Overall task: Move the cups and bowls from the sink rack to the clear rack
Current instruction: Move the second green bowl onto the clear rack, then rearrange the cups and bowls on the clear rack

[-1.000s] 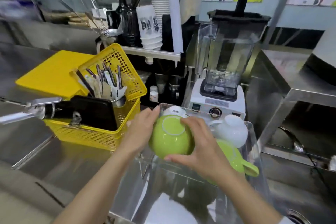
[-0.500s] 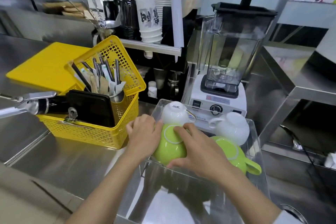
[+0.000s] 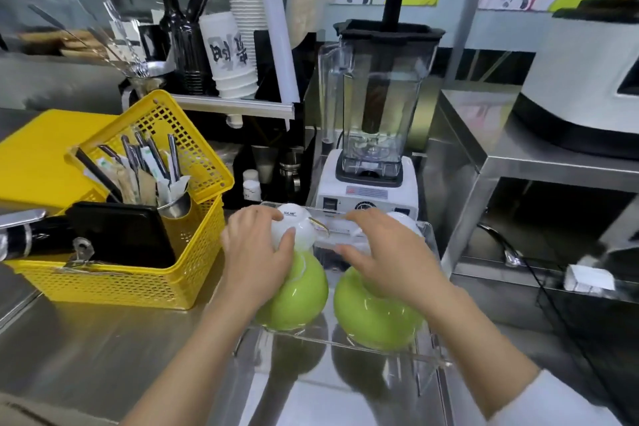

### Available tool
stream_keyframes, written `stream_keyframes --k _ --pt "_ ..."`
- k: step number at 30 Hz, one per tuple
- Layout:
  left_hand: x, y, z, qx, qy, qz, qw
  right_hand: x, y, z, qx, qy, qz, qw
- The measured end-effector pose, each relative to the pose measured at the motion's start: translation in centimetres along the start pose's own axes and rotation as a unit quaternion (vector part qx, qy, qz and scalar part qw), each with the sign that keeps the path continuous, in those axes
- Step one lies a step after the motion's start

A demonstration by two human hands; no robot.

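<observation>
The clear rack (image 3: 436, 361) stands on the steel counter at bottom centre. On it, a green bowl (image 3: 301, 301) sits upside down at the left and a green cup (image 3: 370, 322) upside down at the right. Behind them are two overturned white cups: the left white cup (image 3: 300, 225) and the right white cup (image 3: 405, 221), which is mostly hidden. My left hand (image 3: 256, 252) lies over the green bowl with fingers apart, its fingertips and thumb touching the left white cup. My right hand (image 3: 387, 252) hovers spread over the green cup. The sink rack is out of view.
A yellow basket (image 3: 145, 273) with cutlery and a black box stands just left of the rack, with a yellow board (image 3: 38, 152) behind it. A blender (image 3: 373, 135) stands right behind the rack. A steel shelf unit (image 3: 518, 162) is at the right.
Both hands lowered the green bowl onto the rack's left side. My right hand has left it and moved right, over the green cup. My left hand slid forward to the white cup.
</observation>
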State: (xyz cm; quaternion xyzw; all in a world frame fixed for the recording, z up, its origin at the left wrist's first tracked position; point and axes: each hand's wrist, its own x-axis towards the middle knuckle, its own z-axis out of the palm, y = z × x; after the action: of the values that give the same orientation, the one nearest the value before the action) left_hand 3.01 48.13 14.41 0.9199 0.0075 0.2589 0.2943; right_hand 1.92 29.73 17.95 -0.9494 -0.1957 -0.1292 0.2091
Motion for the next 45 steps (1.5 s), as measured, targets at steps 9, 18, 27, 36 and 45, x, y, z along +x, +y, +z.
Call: stream_keyframes --k 9,18,27,36,45 --pt "1.7 5.0 2.6 -0.072 -0.143 0.062 0.985 -1.1 6.1 -1.0 0.013 0.014 0.151 0.988" --pt "2.5 7.2 5.2 -0.061 -0.299 -0.006 0.952 -2.0 7.1 -0.5 0.040 -0.004 0.166 0.985" --pt "2.3 8.0 5.4 -0.054 -0.280 -0.038 0.958 -0.6 6.7 -0.7 0.098 -0.073 0.155 0.980" --pt "1.3 8.4 4.7 -0.124 -0.262 -0.015 0.957 1.1 5.7 1.1 0.064 -0.085 0.206 0.973" --pt "0.7 7.2 5.0 -0.170 -0.239 -0.035 0.955 1.8 5.3 2.0 0.078 -0.091 0.210 0.970"
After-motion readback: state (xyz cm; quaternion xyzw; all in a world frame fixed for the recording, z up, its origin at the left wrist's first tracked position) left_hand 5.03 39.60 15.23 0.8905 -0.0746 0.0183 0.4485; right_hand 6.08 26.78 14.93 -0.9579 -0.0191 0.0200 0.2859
